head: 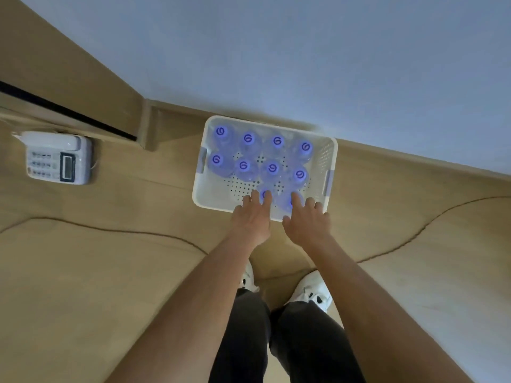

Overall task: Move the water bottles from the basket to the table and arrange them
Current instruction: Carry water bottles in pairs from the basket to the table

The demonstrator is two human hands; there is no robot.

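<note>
In the basket (329, 158) on the counter (138, 205), bottles (272, 168) stand upright. Each hand, left (253, 219) and right (305, 221), reaches a near-row cap; neither grip has closed. Each should take its bottle's neck squarely and lift straight up, clear of its neighbours.

Bottles (272, 168) stand in the basket (218, 196); the telephone (59, 157) lies well left.

A white desk telephone (59, 157) lies on the wooden bench (124, 194) at the far left. Behind it runs a pale wall (304, 51). Near the bottom, white shoes (313, 290) stand on the floor.
</note>
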